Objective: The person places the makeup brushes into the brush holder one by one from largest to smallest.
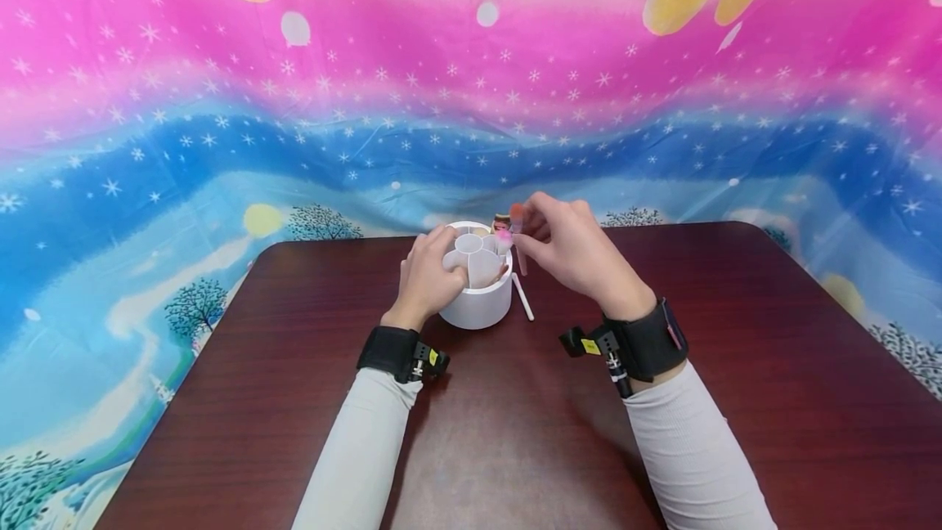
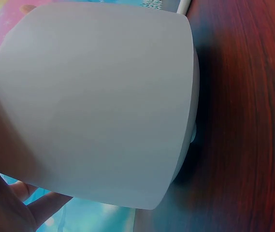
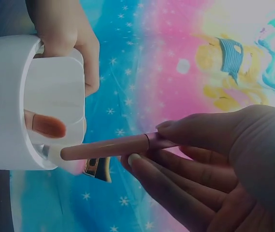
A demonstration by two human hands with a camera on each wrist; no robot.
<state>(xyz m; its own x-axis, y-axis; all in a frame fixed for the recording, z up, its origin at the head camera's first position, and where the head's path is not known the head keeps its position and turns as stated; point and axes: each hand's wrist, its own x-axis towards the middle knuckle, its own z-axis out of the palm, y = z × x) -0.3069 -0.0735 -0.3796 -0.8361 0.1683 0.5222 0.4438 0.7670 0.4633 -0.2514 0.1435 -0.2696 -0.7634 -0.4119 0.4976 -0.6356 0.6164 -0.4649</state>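
Note:
A white round organizer (image 1: 474, 309) with several compartments stands on the table. My left hand (image 1: 430, 272) grips its left rim, the thumb over the near edge; in the left wrist view the organizer's white wall (image 2: 94, 101) fills most of the picture. Just right of the organizer, my right hand (image 1: 577, 248) pinches a makeup brush (image 3: 108, 146) by its pink handle between thumb and fingers. The handle's free end points down towards the organizer, with orange bristles up in the head view. Another makeup brush with orange-brown bristles (image 3: 50, 125) stands inside a compartment.
A brush with pink-and-white bristles (image 1: 504, 240) stands at the organizer's right side. Behind it shows a small gold-and-black item (image 3: 98, 169), its kind unclear. A thin white stick (image 1: 524, 298) lies on the dark red table (image 1: 500, 432). A patterned cloth (image 1: 441, 129) hangs behind.

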